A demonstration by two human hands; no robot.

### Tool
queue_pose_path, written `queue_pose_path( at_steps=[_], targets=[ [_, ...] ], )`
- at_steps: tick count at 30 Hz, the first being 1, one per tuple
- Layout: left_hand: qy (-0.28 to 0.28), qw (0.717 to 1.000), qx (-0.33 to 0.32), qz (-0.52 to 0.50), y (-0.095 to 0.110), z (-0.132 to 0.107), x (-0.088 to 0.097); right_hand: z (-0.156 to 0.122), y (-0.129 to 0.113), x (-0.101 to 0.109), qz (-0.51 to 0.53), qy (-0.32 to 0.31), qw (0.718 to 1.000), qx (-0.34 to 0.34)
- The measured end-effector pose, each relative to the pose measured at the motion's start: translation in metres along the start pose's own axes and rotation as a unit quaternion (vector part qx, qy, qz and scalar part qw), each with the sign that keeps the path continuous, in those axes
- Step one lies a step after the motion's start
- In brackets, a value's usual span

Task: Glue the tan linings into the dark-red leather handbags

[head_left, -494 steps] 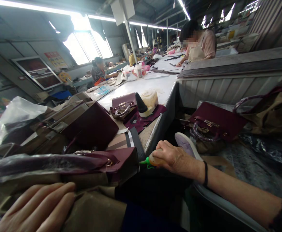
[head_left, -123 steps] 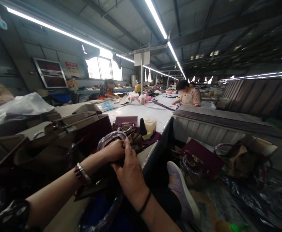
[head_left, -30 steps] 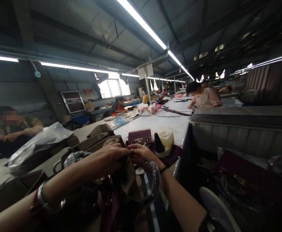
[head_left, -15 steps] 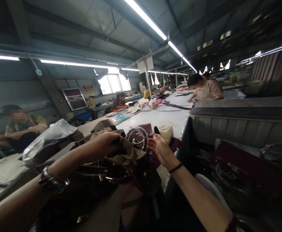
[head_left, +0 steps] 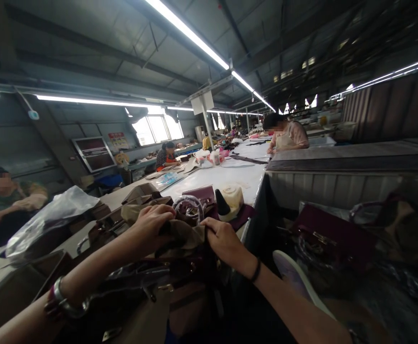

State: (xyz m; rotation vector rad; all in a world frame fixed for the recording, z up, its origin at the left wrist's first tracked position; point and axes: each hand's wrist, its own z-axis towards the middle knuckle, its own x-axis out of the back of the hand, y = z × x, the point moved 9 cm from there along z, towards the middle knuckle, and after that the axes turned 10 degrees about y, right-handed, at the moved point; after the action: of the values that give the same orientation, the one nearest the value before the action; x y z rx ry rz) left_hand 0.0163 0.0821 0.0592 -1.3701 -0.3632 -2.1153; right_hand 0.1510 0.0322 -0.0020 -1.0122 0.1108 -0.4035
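Note:
In front of me is a dark burgundy handbag (head_left: 198, 267) with metal fittings, its khaki-brown fabric lining (head_left: 187, 234) showing at the top. My left hand (head_left: 155, 224) is closed on the left part of this fabric, fingertips partly hidden in its folds. On the right, my right hand (head_left: 223, 239) pinches the fabric's edge between thumb and fingers. A ring-shaped handle wrapped in clear plastic (head_left: 189, 203) rises just behind the fabric; which bag it belongs to I cannot tell. Much of the bag's lower body lies in shadow.
Behind the bag stand a black cone (head_left: 222, 205) and a cream-coloured roll (head_left: 233, 198) on the white table (head_left: 226, 174). A clear plastic bag (head_left: 54, 215) lies to the left. Another burgundy handbag (head_left: 334, 234) is low at right. Co-workers sit left and stand across the table.
My right hand, fingers spread beside the plastic-wrapped handle before, has come down and left onto the lining and closed on its edge. My left hand still grips the fabric. The view has turned rightward.

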Motion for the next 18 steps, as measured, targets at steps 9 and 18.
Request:
queue_pose_path(
  at_steps=[9,18],
  targets=[
    [-0.098,0.972,0.102,-0.189,0.015,-0.005,-0.030,0.014,0.017,-0.025,0.080,0.017,0.994,-0.078],
    [-0.175,0.933,0.107,-0.295,0.033,-0.015,-0.054,-0.036,0.037,0.047,0.003,0.053,0.995,-0.086]
  ],
)
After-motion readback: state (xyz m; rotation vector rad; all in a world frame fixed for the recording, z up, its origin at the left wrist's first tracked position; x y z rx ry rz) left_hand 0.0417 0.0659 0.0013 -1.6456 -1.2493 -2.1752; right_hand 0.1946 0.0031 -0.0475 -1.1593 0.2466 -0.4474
